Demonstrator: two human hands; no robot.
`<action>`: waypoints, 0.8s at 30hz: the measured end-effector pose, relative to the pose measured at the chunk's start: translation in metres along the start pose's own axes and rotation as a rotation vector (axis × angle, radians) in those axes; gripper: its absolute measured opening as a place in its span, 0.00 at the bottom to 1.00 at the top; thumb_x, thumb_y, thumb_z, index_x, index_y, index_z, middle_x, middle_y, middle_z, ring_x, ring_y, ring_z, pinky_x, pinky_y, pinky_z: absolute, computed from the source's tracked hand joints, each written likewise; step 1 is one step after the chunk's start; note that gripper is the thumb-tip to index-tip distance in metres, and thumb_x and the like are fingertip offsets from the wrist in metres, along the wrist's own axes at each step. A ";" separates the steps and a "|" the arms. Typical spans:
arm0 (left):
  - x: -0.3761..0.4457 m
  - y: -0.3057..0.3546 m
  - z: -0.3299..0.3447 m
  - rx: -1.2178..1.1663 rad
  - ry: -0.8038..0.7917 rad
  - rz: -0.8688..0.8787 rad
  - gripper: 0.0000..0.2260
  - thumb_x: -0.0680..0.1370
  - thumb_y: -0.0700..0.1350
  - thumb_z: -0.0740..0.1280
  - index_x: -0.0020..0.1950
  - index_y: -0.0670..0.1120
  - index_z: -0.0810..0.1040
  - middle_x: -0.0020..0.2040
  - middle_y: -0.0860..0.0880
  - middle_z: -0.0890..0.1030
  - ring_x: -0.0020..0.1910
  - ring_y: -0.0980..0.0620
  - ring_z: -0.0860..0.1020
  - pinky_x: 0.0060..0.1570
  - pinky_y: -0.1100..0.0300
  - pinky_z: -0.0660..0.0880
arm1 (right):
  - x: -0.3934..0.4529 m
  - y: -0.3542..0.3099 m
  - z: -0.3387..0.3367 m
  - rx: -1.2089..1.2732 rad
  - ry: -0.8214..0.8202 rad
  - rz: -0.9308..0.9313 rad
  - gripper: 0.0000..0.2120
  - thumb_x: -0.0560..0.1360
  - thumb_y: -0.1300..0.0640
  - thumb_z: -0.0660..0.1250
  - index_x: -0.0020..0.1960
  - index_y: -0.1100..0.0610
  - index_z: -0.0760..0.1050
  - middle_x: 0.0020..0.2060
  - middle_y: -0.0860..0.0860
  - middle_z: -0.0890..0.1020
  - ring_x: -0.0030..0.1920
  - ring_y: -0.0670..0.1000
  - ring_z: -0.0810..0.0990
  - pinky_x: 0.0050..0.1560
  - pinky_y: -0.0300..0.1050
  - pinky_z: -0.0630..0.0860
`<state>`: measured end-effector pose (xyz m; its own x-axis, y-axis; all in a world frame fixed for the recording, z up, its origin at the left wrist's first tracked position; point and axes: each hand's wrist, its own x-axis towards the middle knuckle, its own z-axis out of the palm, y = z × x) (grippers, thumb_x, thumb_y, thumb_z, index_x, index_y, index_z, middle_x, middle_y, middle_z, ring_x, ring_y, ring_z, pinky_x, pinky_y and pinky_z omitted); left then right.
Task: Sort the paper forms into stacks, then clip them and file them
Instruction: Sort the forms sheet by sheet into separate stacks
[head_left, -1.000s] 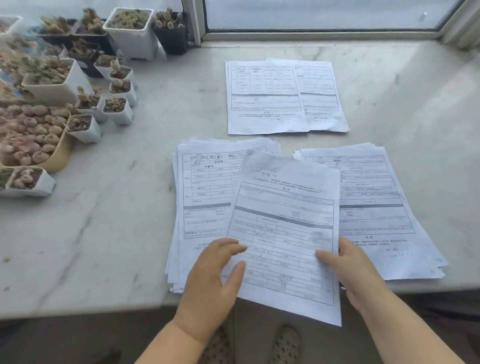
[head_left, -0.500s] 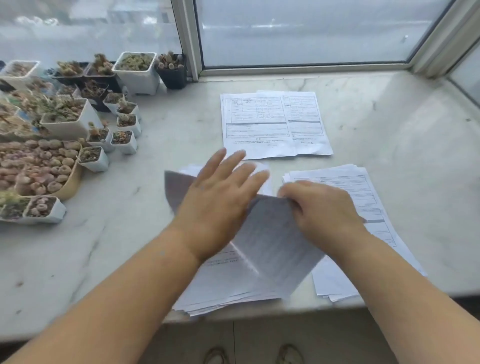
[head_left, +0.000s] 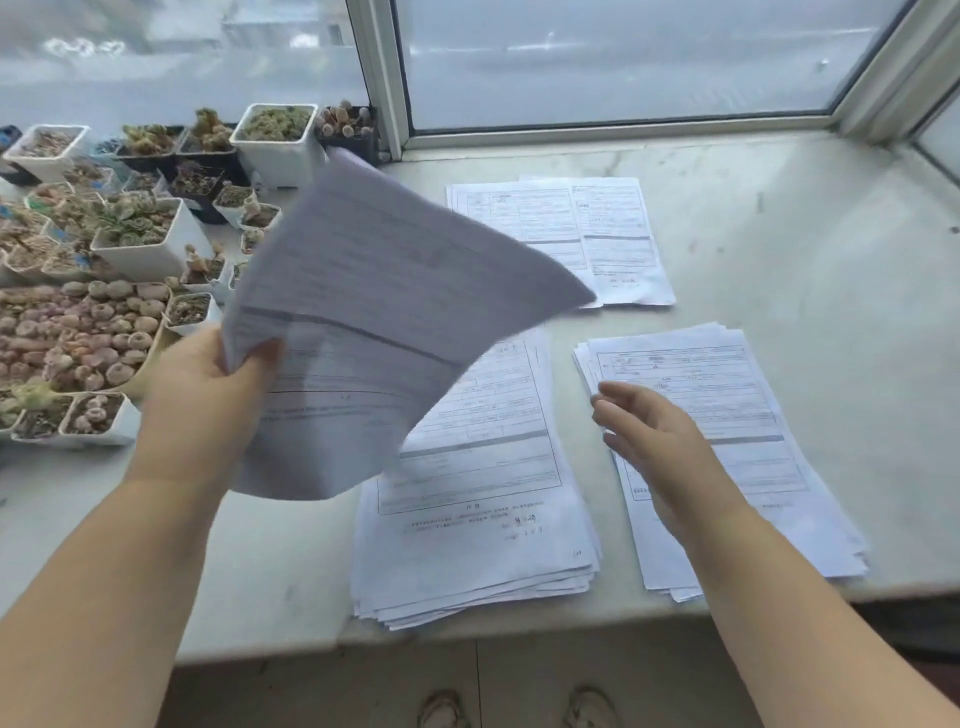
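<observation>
L hand (head_left: 208, 395) pinches a lifted form (head_left: 374, 332) at its lower-left corner, thumb on top; sheet raised off the worktop (head_left: 831, 312), tilted, blurred, its far corner toward 1 o'clock, overlapping the view of the stacks behind; R hand (head_left: 654, 441) holds nothing, fingers loosely straight, over the near-left part of the right stack (head_left: 727, 415); contact w/ paper can't be told. Middle stack (head_left: 478, 519) at 6 o'clock by the worktop's near edge, thick, fanned edges, print upside down; right stack just beside it at 4 o'clock; far stack (head_left: 613, 234) at 12 o'clock, few sheets, two side by side. Succulent pots (head_left: 130, 244) crowd 9–11 o'clock; window frame (head_left: 384, 78) at 12.
</observation>
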<state>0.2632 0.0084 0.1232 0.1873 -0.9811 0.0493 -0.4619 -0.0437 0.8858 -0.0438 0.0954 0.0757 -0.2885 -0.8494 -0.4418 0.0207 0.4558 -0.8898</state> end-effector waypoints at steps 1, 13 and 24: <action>-0.002 -0.002 -0.003 -0.070 0.016 -0.040 0.07 0.78 0.41 0.67 0.41 0.50 0.78 0.39 0.54 0.80 0.35 0.57 0.78 0.37 0.61 0.76 | 0.002 0.002 0.002 0.004 -0.035 0.019 0.12 0.77 0.55 0.68 0.60 0.47 0.75 0.58 0.46 0.80 0.60 0.44 0.78 0.69 0.52 0.71; -0.047 -0.074 0.069 -0.396 -0.234 -0.605 0.05 0.78 0.35 0.65 0.47 0.44 0.78 0.42 0.48 0.84 0.34 0.57 0.83 0.33 0.65 0.78 | 0.007 0.043 0.010 -0.050 -0.391 0.422 0.08 0.79 0.62 0.65 0.54 0.60 0.81 0.46 0.53 0.86 0.37 0.47 0.84 0.35 0.39 0.78; -0.149 -0.090 0.125 0.298 -0.695 0.334 0.25 0.72 0.62 0.63 0.66 0.53 0.72 0.71 0.57 0.65 0.71 0.60 0.61 0.71 0.70 0.52 | 0.014 0.076 0.012 -0.106 -0.268 0.425 0.06 0.78 0.58 0.67 0.48 0.59 0.81 0.42 0.54 0.86 0.38 0.50 0.84 0.37 0.42 0.79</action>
<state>0.1689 0.1348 -0.0218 -0.5340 -0.8401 -0.0952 -0.6274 0.3183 0.7107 -0.0349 0.1148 0.0003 -0.0202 -0.6153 -0.7880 -0.0182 0.7883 -0.6151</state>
